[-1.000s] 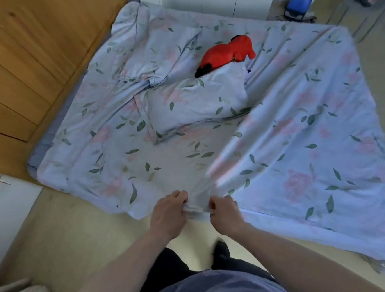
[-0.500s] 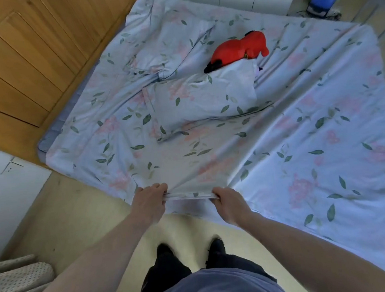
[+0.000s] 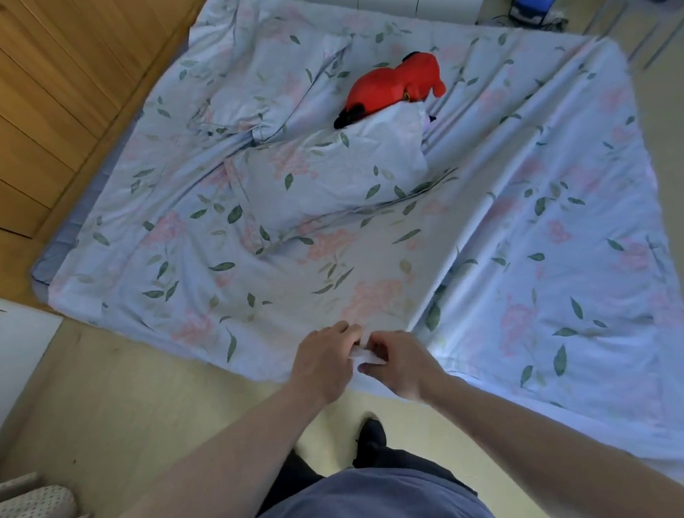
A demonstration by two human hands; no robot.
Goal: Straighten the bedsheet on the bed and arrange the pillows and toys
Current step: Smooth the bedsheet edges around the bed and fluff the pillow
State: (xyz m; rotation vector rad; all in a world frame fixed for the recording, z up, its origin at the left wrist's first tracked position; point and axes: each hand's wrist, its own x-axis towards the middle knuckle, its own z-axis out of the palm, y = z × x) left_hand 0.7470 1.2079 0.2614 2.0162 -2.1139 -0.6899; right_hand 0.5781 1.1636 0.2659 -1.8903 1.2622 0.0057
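The red plush toy (image 3: 392,87) is partly covered by the near pillow (image 3: 332,180); its lower portion is hidden. The right side of the bedsheet (image 3: 541,264) is motion-blurred and runs past the mattress edge onto the floor (image 3: 108,406). Count: two pillows, one toy, one bedsheet. The far pillow (image 3: 274,90) lies beside the wooden wardrobe (image 3: 25,109). The left hand (image 3: 327,362) and right hand (image 3: 400,364) sit close together at the near edge of the sheet, the fingers of each curled and pinching the fabric hem.
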